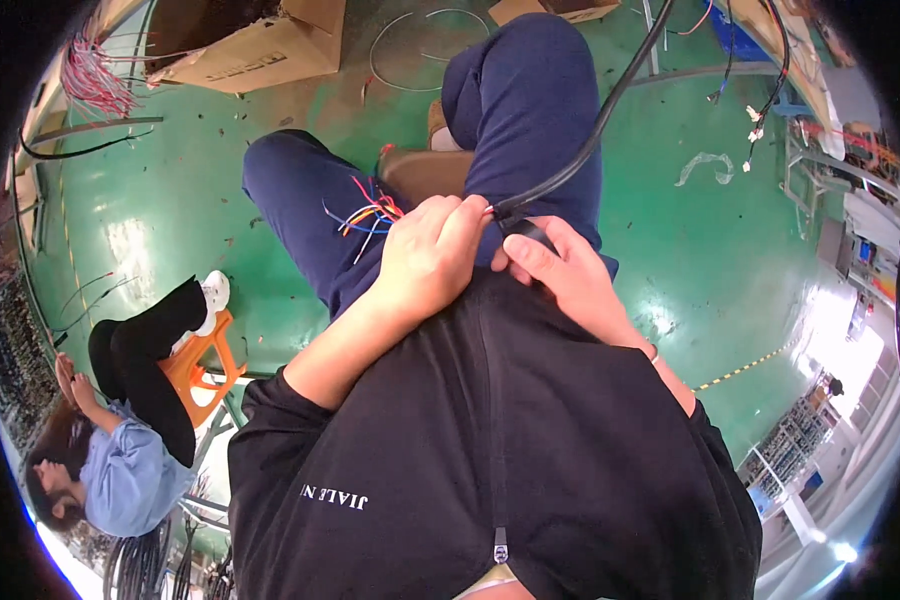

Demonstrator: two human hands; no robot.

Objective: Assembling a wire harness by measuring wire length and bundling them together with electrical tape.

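A thick black cable [585,148] comes down from the top and ends between my hands in front of my lap. My left hand [432,245] is closed around the loose inner wires [378,212]. Their red, orange, white and blue ends fan out past its far left side, above my thigh. At the end of the cable's sheath, my right hand [562,268] pinches a dark, flat black piece [532,234] that looks like tape; the fingers partly cover it. Both hands are close together, with a short stretch of thin wires showing between left fingertips and sheath.
A cardboard box [270,48] and a bundle of red and white wires [98,80] are at the upper left. More cables with white connectors [755,130] hang at the upper right. Another person [130,470] sits at left by an orange stool [202,368].
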